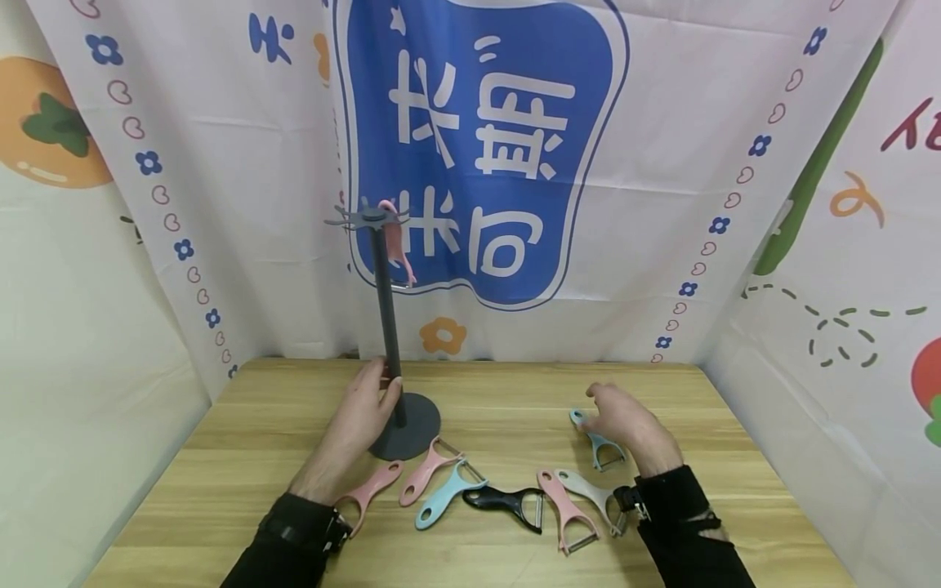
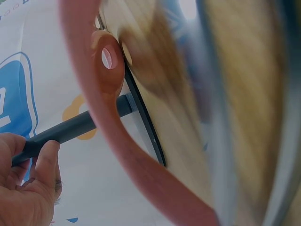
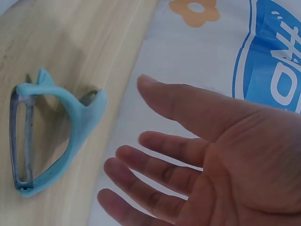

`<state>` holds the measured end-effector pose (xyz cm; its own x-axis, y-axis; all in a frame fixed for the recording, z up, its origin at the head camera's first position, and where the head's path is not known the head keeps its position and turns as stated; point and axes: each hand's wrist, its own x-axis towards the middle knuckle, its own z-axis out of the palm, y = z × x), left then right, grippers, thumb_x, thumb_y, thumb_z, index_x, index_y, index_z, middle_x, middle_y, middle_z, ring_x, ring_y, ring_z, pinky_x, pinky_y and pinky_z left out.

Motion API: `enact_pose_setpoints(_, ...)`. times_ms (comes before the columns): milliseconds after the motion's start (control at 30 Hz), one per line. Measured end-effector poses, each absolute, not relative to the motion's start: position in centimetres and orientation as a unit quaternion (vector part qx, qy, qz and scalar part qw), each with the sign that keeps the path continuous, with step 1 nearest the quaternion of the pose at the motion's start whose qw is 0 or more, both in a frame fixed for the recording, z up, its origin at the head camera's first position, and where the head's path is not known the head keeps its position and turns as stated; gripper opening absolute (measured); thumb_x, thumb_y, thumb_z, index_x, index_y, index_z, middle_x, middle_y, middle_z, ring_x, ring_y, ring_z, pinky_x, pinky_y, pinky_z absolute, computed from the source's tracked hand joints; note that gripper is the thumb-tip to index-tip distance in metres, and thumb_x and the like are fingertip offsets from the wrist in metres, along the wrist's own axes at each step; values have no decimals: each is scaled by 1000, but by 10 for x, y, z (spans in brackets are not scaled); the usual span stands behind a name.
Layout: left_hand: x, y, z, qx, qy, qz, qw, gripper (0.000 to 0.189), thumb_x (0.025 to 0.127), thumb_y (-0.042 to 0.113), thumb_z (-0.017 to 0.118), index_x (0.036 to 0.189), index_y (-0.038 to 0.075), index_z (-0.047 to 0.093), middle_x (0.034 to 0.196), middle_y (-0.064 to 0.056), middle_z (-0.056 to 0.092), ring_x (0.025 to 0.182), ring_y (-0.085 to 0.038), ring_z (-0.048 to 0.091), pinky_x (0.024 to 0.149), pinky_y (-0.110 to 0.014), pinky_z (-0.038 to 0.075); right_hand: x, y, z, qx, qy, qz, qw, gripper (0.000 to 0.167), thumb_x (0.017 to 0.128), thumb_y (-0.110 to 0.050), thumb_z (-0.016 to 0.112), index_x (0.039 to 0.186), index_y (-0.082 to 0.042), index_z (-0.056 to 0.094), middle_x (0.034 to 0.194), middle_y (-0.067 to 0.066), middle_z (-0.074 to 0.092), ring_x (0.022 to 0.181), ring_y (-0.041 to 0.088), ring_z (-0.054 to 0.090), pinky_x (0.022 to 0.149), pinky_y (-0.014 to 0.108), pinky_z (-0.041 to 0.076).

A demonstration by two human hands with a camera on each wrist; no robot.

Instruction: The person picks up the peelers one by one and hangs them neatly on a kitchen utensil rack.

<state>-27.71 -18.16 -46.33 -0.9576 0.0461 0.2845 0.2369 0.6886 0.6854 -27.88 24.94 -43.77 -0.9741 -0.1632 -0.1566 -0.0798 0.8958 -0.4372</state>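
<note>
My left hand (image 1: 360,412) grips the pole of a dark grey stand (image 1: 387,314); thumb and fingers curl round the pole (image 2: 75,128) in the left wrist view. From a hook at the stand's top hangs a pink peeler (image 1: 395,242). Over at the right, my right hand (image 1: 625,420) is held above a light blue peeler (image 1: 597,441), its fingers loosely bent with nothing in them. The right wrist view shows that blue peeler (image 3: 77,127) lying on the table, apart from the fingertips (image 3: 115,169). Another pink peeler (image 2: 89,84) looms close before the left wrist camera.
Along the front of the wooden table (image 1: 294,563) lie more peelers: pink ones (image 1: 381,480) (image 1: 422,476) at left, a light blue one (image 1: 441,496), a black one (image 1: 496,498), a pink one (image 1: 562,494) and a pale grey one (image 1: 582,485). A printed cloth (image 1: 294,204) hangs behind.
</note>
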Motion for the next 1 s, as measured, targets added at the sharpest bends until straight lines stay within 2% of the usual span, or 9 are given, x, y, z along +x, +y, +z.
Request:
enact_pose_setpoints(200,-277,-182,-463,-80,-910,-387,124,27,122,11,60,144,-4,61,145,-31,71,137,-51,76,113,-64,69,-278,251,-441,-50,972,-199,113,63,100,-10,89,150,17,62,151,40,67,140,57,69,121,68,61)
enact_pose_setpoints(333,-277,-182,-462,-79,-910,-389,121,27,122,12,60,145,-4,61,145,-31,71,137,-51,76,113,-64,69,-279,252,-445,-52,974,-183,125,60,100,-10,90,147,16,63,148,38,68,131,49,72,117,66,63)
enact_pose_setpoints(500,-278,-182,-462,-78,-910,-390,116,28,122,12,60,146,-4,61,146,-31,71,138,-51,75,114,-64,69,-278,252,-448,-54,974,-174,139,58,101,-10,91,145,16,64,138,32,73,112,35,71,105,55,67)
enact_pose_setpoints(667,-279,-182,-463,-80,-908,-395,112,31,123,13,59,149,-4,60,148,-31,70,140,-51,75,116,-64,68,-283,255,-454,-52,970,-183,150,48,101,-9,92,137,14,70,119,21,77,97,27,70,86,42,65)
enact_pose_setpoints(733,-279,-182,-463,-81,-908,-396,112,32,123,13,58,150,-5,59,148,-32,70,140,-51,75,117,-64,67,-293,265,-470,-67,970,-181,149,46,102,-10,92,134,13,71,114,19,76,92,25,69,80,37,62)
enact_pose_setpoints(833,-279,-182,-463,-82,-907,-397,112,33,123,12,58,151,-5,59,148,-32,70,140,-52,74,117,-64,67,-312,281,-497,-83,969,-177,153,48,102,-13,92,137,12,71,114,18,76,91,24,68,75,34,60)
enact_pose_setpoints(933,-280,-182,-463,-81,-907,-397,109,33,123,12,58,151,-5,59,149,-32,69,141,-52,74,117,-64,67,-334,296,-527,-71,967,-182,164,48,101,-13,93,138,8,72,114,14,77,91,24,69,73,34,61)
enact_pose_setpoints(967,-279,-182,-463,-79,-908,-397,108,33,123,13,58,151,-5,59,149,-32,69,141,-51,74,117,-64,67,-331,293,-521,-66,966,-185,166,47,101,-11,92,138,8,72,114,14,77,92,24,69,73,34,61)
enact_pose_setpoints(1000,-279,-182,-463,-78,-908,-397,107,33,123,13,58,151,-5,59,149,-31,69,141,-51,74,117,-64,67,-338,300,-533,-78,967,-184,160,48,101,-12,92,140,7,72,116,13,76,93,23,68,72,32,60)
